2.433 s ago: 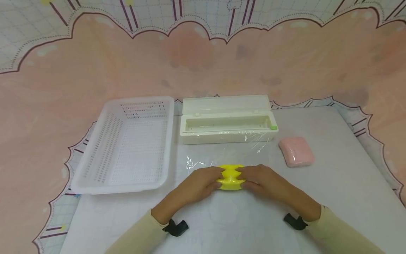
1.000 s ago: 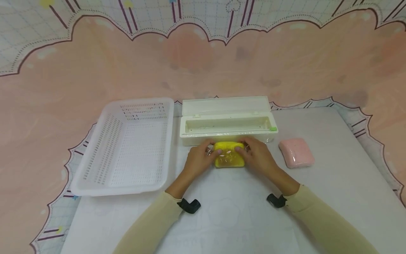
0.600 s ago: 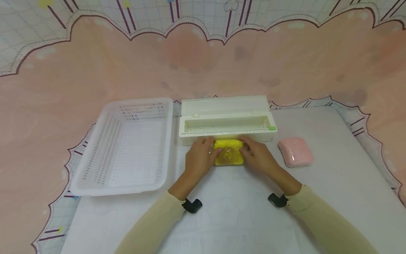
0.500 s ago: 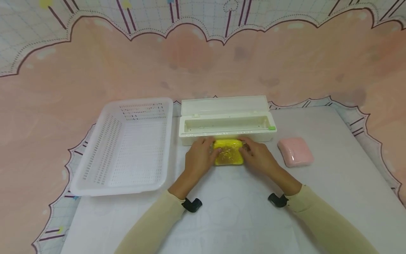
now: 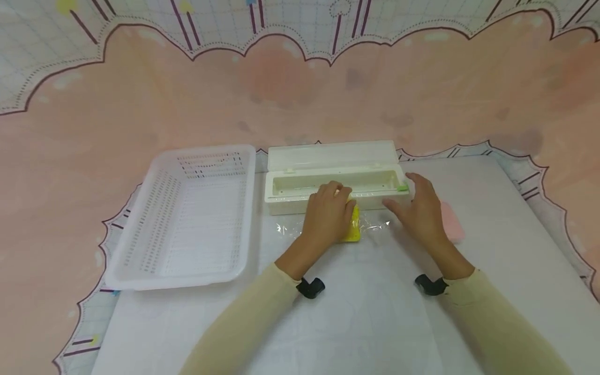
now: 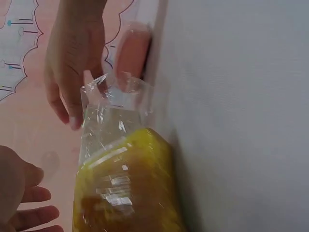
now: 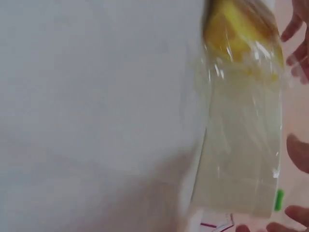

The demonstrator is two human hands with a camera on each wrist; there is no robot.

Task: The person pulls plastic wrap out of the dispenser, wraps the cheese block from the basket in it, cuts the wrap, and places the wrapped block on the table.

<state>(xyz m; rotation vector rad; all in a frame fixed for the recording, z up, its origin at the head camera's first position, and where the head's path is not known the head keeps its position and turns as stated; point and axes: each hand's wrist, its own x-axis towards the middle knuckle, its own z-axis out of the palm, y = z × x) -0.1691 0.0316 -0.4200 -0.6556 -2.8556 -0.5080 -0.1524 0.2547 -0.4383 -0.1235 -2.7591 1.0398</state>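
Observation:
A yellow block [image 5: 354,224] under clear plastic film [image 5: 375,225] stands against the front of a long white cling film dispenser [image 5: 375,202]. The dispenser's lid is up, and a green slider [image 5: 402,188] sits at its right end. My left hand [image 5: 328,216] hovers over the block and hides much of it in the head view. In the left wrist view its fingers are spread beside the film-covered block [image 6: 130,188], apart from it. My right hand [image 5: 422,213] is raised at the dispenser's right end, thumb and fingers spread, holding nothing. Loose film sticks out on both sides of the block.
Partly behind my right hand lies a pink block [image 5: 451,223], also film-wrapped in look. A white perforated basket [image 5: 180,284] stands left of the dispenser. White cloth [image 5: 370,323] covers the table, with a patterned peach backdrop [image 5: 187,94] behind.
Both hands held the yellow block's sides and carried it forward against the dispenser. Now the right hand has let go and moved right; the left has let go and shifted right over the block.

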